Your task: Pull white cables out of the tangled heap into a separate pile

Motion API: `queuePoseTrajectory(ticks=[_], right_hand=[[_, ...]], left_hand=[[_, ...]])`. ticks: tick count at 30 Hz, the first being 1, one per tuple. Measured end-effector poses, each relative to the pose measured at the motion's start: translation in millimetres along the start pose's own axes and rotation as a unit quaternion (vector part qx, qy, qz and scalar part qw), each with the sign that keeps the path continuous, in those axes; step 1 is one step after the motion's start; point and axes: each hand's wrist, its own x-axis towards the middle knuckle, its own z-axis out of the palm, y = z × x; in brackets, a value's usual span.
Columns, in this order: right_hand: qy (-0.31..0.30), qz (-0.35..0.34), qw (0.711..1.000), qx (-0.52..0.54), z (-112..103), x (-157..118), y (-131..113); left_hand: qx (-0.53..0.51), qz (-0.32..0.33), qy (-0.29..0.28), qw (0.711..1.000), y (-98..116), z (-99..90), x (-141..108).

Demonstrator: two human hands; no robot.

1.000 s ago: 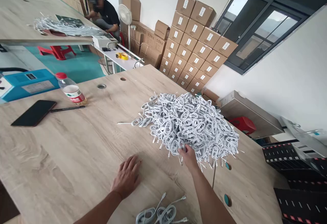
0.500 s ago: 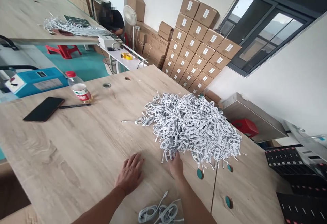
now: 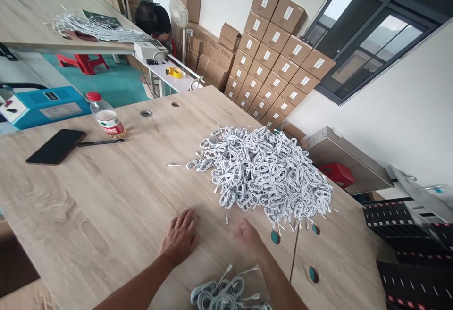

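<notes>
A large heap of coiled white cables [image 3: 269, 171] lies on the wooden table. My left hand [image 3: 180, 237] rests palm down on the tabletop left of the heap, fingers spread a little, holding nothing. Just in front of the heap's near edge is my right hand [image 3: 247, 237], smeared by motion; its fingers look curled, but I cannot make out whether anything is in them. A smaller group of coiled cables [image 3: 222, 293] lies at the bottom edge, between my forearms, with several plug ends pointing outward.
On the left are a phone [image 3: 56, 146], a pen [image 3: 101, 143], a bottle with a red cap [image 3: 108, 119] and a blue machine [image 3: 53, 106]. Stacked cartons [image 3: 276, 60] stand behind. A person [image 3: 154, 22] sits at the far bench. Black trays [image 3: 414, 281] stand at right.
The coil my right hand was touching at the heap's near edge is gone from there. The small group near me has grown. My right hand is now slightly nearer to me; my left hand stays put.
</notes>
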Motion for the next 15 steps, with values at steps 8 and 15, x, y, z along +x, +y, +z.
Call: queuePoseTrajectory(ticks=[8, 15], right_hand=[[0.142, -0.003, 0.982, -0.128, 37, 73, -82], [-0.086, -0.041, 0.987, 0.127, -3, -10, -4]], left_hand=[[-0.022, -0.002, 0.0, 1.0, -2, 3.7, -6], [-0.034, -0.012, 0.004, 0.999, 2, 0.5, -4]])
